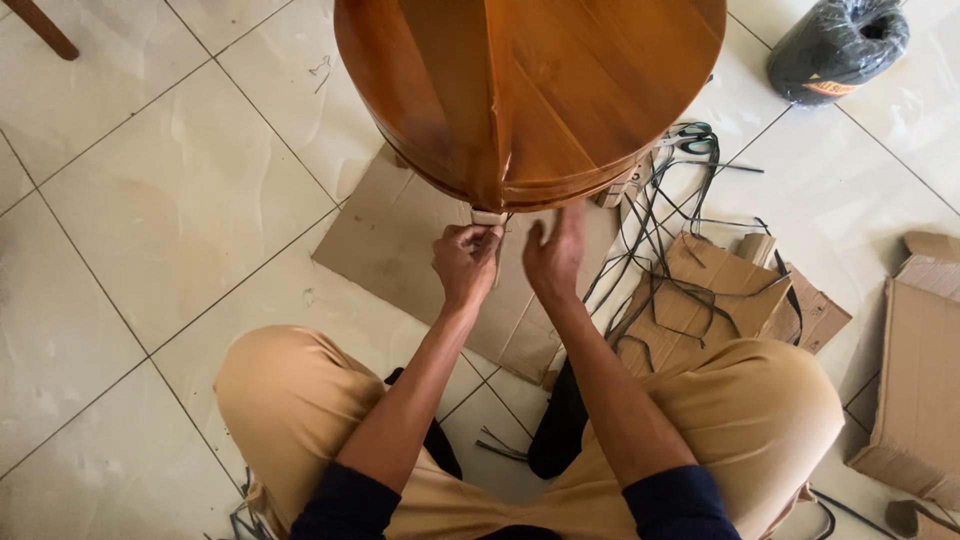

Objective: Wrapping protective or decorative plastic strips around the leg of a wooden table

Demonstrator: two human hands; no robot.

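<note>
The round wooden tabletop [540,90] fills the upper centre of the frame, standing over a flat cardboard sheet [400,235] on the tiled floor. At right lie black straps [670,260] and scissors [690,138]. My left hand [466,262] pinches a pale tape end [489,217] at the tabletop's lower rim; my right hand [553,255], fingers loosely curled, touches the rim just beside it.
</note>
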